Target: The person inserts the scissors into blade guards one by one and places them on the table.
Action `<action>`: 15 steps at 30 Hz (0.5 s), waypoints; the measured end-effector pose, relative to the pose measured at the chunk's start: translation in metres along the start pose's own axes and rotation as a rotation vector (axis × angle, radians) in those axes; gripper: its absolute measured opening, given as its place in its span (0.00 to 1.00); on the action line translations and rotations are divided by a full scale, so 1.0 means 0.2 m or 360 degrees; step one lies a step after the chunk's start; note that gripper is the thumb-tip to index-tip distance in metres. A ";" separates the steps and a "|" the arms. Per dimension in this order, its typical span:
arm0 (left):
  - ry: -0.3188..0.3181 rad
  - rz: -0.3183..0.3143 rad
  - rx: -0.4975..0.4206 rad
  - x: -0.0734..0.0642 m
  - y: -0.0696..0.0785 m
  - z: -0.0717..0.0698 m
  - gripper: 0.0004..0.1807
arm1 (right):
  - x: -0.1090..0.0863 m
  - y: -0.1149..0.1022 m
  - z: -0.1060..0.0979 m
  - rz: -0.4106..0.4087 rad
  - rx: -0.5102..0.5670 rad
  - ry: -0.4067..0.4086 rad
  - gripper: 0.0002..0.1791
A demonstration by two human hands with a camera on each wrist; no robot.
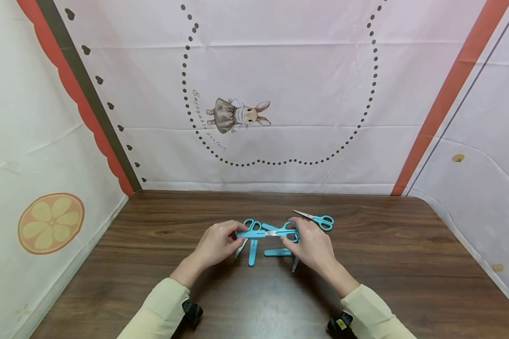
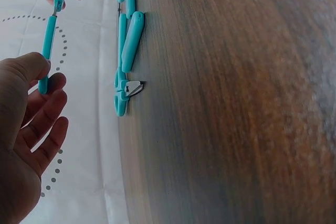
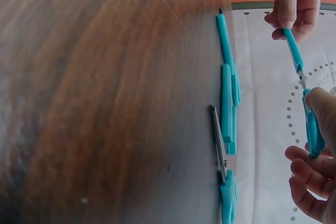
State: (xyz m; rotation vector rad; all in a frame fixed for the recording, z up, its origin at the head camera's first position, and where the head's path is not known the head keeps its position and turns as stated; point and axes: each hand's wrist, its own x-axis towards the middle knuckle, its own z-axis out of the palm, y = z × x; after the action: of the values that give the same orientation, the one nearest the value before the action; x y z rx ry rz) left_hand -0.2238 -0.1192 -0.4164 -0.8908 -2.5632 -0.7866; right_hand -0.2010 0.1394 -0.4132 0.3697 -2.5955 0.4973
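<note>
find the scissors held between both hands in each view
Head: the held scissors sit at centre, above the table, between the left hand and right hand.
Left wrist: top left, running up from the thumb.
Right wrist: right edge.
Shared landmark: the loose blue cover lying on the table.

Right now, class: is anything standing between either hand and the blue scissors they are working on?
Nothing visible does. The left hand pinches the blue sheath end of the scissors, and the right hand grips the handle end, holding them above the table.
</note>
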 end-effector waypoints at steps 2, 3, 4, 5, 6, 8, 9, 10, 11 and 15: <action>-0.0009 -0.0008 -0.0004 0.00 0.00 0.00 0.08 | 0.00 0.00 0.00 -0.0002 -0.0002 0.0005 0.26; -0.0012 -0.0011 -0.0006 0.00 0.00 0.00 0.08 | 0.00 0.00 0.01 -0.0005 -0.0002 0.0010 0.26; -0.0014 -0.0012 -0.0010 0.01 0.00 0.00 0.08 | 0.00 0.00 0.01 -0.0006 -0.0001 0.0015 0.26; -0.0016 -0.0014 -0.0014 0.01 0.00 0.00 0.08 | 0.00 0.00 0.01 -0.0008 0.0001 0.0021 0.26; -0.0017 -0.0016 -0.0015 0.01 0.00 0.01 0.08 | 0.00 0.00 0.01 -0.0010 0.0003 0.0026 0.26; -0.0018 -0.0016 -0.0017 0.01 0.00 0.01 0.08 | 0.00 0.00 0.02 -0.0018 0.0009 0.0029 0.26; -0.0016 -0.0014 -0.0019 0.01 0.00 0.01 0.08 | 0.00 -0.01 0.02 -0.0022 0.0008 0.0031 0.26; -0.0017 -0.0014 -0.0020 0.00 0.00 0.01 0.09 | 0.00 -0.01 0.02 -0.0025 0.0010 0.0032 0.26; -0.0019 -0.0015 -0.0020 0.00 0.00 0.01 0.09 | 0.00 -0.01 0.02 -0.0029 0.0008 0.0034 0.26; -0.0026 -0.0014 -0.0013 0.00 0.01 0.01 0.09 | -0.01 -0.02 0.02 -0.0035 -0.0007 0.0045 0.25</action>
State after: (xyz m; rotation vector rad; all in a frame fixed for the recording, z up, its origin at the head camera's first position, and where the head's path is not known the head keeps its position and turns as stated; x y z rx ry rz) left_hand -0.2230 -0.1161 -0.4181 -0.8922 -2.5817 -0.7964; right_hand -0.2005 0.1351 -0.4164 0.3863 -2.5624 0.4855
